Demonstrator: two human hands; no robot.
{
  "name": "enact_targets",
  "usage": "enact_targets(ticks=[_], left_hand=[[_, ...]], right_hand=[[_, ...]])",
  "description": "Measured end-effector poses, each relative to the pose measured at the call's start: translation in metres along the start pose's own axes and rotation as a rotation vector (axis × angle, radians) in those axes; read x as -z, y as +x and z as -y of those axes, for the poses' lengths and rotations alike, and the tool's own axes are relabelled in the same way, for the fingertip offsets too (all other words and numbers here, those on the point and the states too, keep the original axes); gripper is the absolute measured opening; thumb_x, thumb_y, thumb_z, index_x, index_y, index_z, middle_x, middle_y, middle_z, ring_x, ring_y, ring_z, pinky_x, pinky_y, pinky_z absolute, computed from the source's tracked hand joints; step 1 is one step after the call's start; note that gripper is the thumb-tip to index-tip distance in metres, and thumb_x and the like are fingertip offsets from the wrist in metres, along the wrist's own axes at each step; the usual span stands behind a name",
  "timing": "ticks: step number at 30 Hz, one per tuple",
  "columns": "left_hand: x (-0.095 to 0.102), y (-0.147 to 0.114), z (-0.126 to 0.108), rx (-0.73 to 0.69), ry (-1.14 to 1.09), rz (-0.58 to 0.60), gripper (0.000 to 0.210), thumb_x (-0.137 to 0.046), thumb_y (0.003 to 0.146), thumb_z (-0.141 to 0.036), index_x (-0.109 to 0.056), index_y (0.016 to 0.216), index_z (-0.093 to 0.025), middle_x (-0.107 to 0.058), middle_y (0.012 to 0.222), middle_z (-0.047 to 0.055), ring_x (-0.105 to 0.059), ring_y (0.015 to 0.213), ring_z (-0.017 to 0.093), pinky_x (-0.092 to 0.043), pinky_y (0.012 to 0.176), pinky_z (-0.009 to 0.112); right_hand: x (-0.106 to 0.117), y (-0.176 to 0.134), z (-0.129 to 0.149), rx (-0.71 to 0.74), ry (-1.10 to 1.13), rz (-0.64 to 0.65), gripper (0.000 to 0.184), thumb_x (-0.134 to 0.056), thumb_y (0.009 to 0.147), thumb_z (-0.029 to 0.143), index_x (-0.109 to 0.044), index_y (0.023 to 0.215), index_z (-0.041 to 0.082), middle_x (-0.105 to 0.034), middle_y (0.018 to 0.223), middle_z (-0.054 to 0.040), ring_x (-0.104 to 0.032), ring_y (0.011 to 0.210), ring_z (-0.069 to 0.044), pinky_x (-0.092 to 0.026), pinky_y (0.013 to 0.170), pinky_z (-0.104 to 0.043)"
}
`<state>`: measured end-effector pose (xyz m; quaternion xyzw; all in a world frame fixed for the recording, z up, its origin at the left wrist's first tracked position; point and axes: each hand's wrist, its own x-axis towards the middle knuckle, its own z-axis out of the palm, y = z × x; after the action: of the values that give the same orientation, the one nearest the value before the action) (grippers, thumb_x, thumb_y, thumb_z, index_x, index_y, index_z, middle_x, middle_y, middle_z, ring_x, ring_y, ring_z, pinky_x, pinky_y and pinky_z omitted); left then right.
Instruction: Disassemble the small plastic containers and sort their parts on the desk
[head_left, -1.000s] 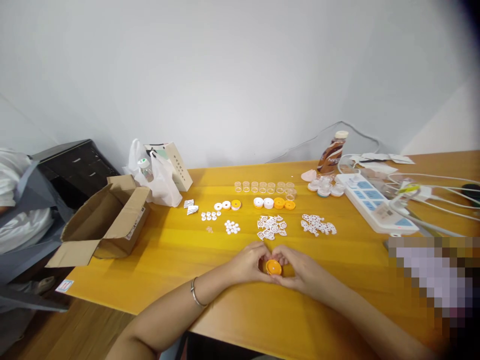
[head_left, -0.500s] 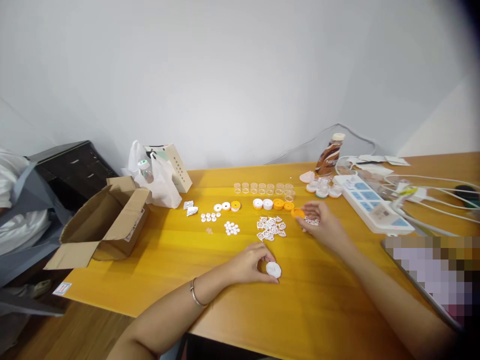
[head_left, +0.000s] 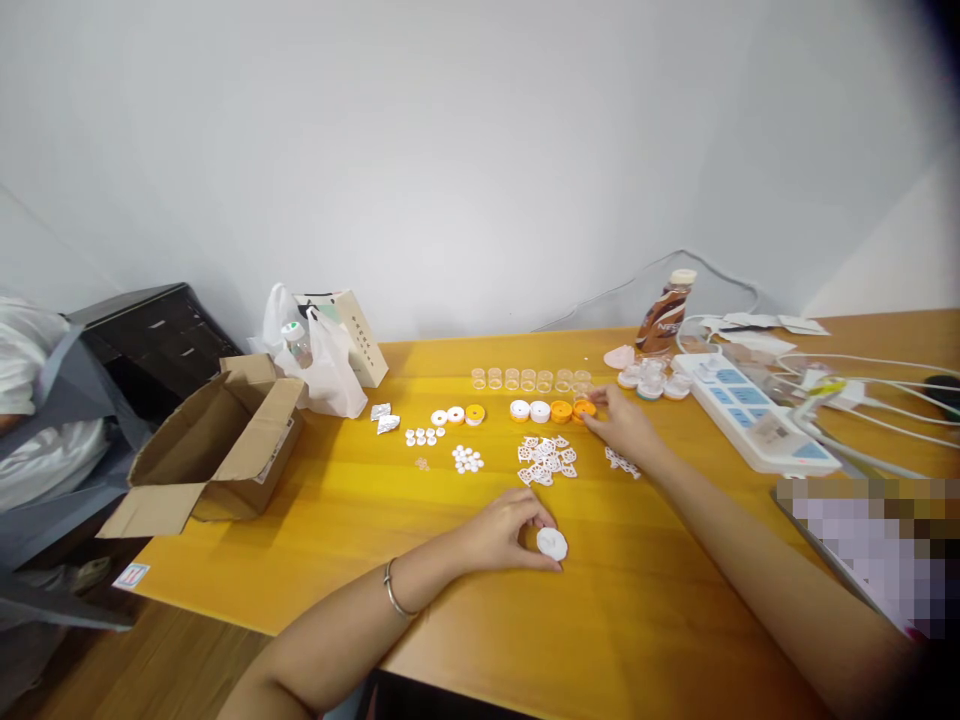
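Observation:
My left hand (head_left: 510, 530) rests on the table with thumb and fingers closed around a round white cap (head_left: 552, 543). My right hand (head_left: 619, 425) is at the right end of a row of caps, its thumb and fingers closed on an orange cap (head_left: 584, 409). Whether another orange cap lies under it, I cannot tell. Another orange cap (head_left: 561, 411) and white caps (head_left: 539, 411) continue the row leftward. A pile of white openwork pieces (head_left: 546, 460) lies between the hands, and more such pieces (head_left: 621, 461) lie under my right wrist.
Clear plastic cups (head_left: 529, 380) form a row behind the caps. Further left are white rings (head_left: 455, 415), small white pieces (head_left: 468, 459) and foil packets (head_left: 387, 423). A cardboard box (head_left: 217, 440) stands left; a bottle (head_left: 666, 312), clear-topped containers (head_left: 652, 379) and a power strip (head_left: 754, 415) are right.
My right hand has moved left with the orange cap, over to the right end of the cap row. My left hand keeps its hold on the white cap. The view has shifted slightly.

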<state>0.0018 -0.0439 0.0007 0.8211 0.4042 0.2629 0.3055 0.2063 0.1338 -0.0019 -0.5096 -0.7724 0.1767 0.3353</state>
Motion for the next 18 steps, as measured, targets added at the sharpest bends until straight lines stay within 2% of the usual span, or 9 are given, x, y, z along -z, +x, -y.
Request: enact_targets(ticks=[6, 10, 12, 14, 16, 18], left_hand=[[0.001, 0.0, -0.001, 0.027, -0.001, 0.016, 0.037, -0.071, 0.067, -0.04, -0.056, 0.091, -0.015, -0.057, 0.091, 0.005, -0.052, 0.086, 0.016, -0.041, 0.078, 0.025], [-0.001, 0.001, 0.001, 0.006, -0.003, 0.01, 0.037, -0.071, 0.068, -0.039, -0.057, 0.093, -0.015, -0.057, 0.091, 0.005, -0.052, 0.086, 0.015, -0.041, 0.078, 0.025], [-0.001, 0.0, 0.002, 0.005, 0.003, 0.008, 0.037, -0.071, 0.068, -0.039, -0.058, 0.094, -0.015, -0.057, 0.092, 0.005, -0.052, 0.087, 0.015, -0.041, 0.079, 0.025], [0.0, 0.0, 0.003, 0.019, 0.008, 0.017, 0.038, -0.071, 0.069, -0.039, -0.058, 0.096, -0.015, -0.057, 0.092, 0.005, -0.052, 0.088, 0.015, -0.041, 0.078, 0.025], [0.001, 0.0, 0.003, 0.029, 0.002, 0.029, 0.038, -0.07, 0.069, -0.038, -0.058, 0.098, -0.015, -0.057, 0.094, 0.006, -0.052, 0.087, 0.016, -0.042, 0.077, 0.025], [0.002, 0.0, 0.003, 0.023, -0.011, 0.04, 0.037, -0.07, 0.07, -0.037, -0.057, 0.098, -0.016, -0.057, 0.094, 0.006, -0.052, 0.087, 0.016, -0.042, 0.077, 0.025]], right_hand=[[0.005, -0.002, 0.009, -0.008, -0.01, -0.012, 0.021, -0.058, 0.072, 0.029, -0.048, 0.088, 0.02, -0.063, 0.098, -0.0119, -0.06, 0.095, -0.026, -0.047, 0.083, -0.04], [0.012, -0.028, 0.025, 0.063, 0.061, -0.048, 0.019, -0.053, 0.077, 0.033, -0.05, 0.09, 0.02, -0.063, 0.096, -0.0088, -0.06, 0.092, -0.024, -0.046, 0.081, -0.039], [0.013, -0.053, 0.035, 0.133, 0.142, 0.071, 0.018, -0.051, 0.08, 0.035, -0.051, 0.09, 0.021, -0.063, 0.089, -0.0057, -0.06, 0.084, -0.021, -0.046, 0.076, -0.036], [0.014, -0.08, 0.044, 0.207, 0.214, 0.281, 0.018, -0.051, 0.082, 0.038, -0.052, 0.088, 0.021, -0.062, 0.083, -0.0034, -0.058, 0.077, -0.019, -0.046, 0.071, -0.033], [0.013, -0.103, 0.051, 0.253, 0.269, 0.443, 0.025, -0.059, 0.077, 0.042, -0.053, 0.091, 0.022, -0.061, 0.085, -0.0031, -0.057, 0.081, -0.019, -0.046, 0.073, -0.033], [0.013, -0.117, 0.055, 0.265, 0.294, 0.517, 0.034, -0.067, 0.069, 0.046, -0.054, 0.09, 0.022, -0.06, 0.088, -0.0032, -0.056, 0.084, -0.02, -0.046, 0.076, -0.034]])
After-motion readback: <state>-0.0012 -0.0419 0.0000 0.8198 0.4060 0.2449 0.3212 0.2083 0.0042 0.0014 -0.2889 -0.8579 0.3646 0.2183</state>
